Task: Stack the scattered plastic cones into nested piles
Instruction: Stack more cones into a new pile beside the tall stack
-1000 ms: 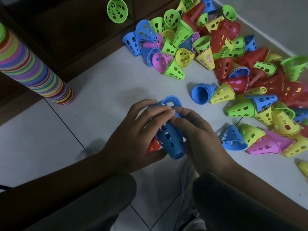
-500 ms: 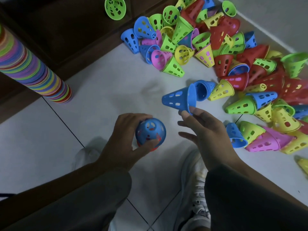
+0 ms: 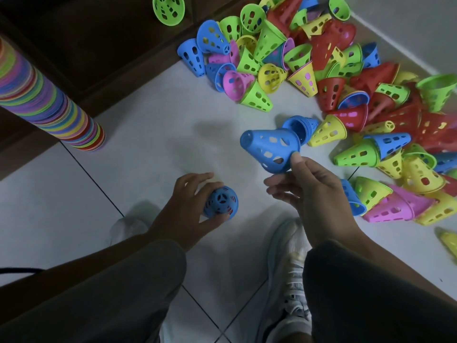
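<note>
Above the pale tiled floor (image 3: pixel 153 125), just ahead of the person's knees, the right hand (image 3: pixel 314 194) pinches a single blue cone (image 3: pixel 270 151) by its wide rim, thumb tip on the outside of the rim and the other fingers loosely spread below it. That cone lies roughly level, its long axis running left to right: the narrow closed tip points left and the open mouth faces right, toward the scattered pile of cones (image 3: pixel 346 70). Lower and to the left, the left hand (image 3: pixel 188 209) grips a short blue nested stack (image 3: pixel 220 202), fingers and thumb curled round its sides, the perforated narrow end turned up toward the camera; a trace of red shows at its lower edge. The two blue pieces are apart, the held cone up and to the right of the stack. Judging from this, the mouth faces away from the stack's tip, so the right hand would need to swing the cone over until the mouth looks down and left before capping the stack. Both hands are about equally near the join. Far left stands a tall finished multicoloured column (image 3: pixel 49 105), well apart from either hand.
</note>
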A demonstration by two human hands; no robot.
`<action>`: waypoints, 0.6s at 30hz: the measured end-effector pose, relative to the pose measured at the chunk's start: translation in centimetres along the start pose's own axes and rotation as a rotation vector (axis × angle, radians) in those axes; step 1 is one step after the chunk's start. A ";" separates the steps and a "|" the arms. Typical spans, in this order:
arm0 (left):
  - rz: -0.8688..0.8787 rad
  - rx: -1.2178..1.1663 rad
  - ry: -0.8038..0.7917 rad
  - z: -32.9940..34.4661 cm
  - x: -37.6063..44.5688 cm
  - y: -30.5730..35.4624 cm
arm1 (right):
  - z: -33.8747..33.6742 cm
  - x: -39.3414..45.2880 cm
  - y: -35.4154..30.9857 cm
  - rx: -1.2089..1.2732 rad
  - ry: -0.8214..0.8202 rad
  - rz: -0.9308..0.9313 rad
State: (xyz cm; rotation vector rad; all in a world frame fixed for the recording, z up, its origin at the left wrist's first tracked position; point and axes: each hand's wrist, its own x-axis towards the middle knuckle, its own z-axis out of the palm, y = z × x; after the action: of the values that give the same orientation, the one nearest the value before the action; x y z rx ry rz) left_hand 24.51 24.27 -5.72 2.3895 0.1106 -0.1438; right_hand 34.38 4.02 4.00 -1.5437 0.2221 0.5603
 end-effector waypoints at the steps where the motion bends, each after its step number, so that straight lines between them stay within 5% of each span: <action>1: -0.002 -0.019 -0.028 -0.4 0.1 0.0 | 0.1 0.0 0.0 0.008 -0.023 0.011; 11: 0.128 -0.374 0.068 -4.9 1.4 4.4 | 1.1 -0.8 0.1 0.017 -0.385 0.144; 15: 0.054 -0.452 0.092 -4.3 1.5 4.1 | 0.7 0.2 0.5 -0.183 -0.305 0.077; 18: 0.042 -0.352 0.096 -3.8 1.0 3.1 | -1.0 3.1 1.4 -0.436 -0.065 -0.094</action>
State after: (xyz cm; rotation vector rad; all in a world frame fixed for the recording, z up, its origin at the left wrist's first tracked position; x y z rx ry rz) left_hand 26.11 24.68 -0.99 2.0455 0.1196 0.0104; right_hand 36.59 3.54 1.30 -1.9424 -0.0271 0.6093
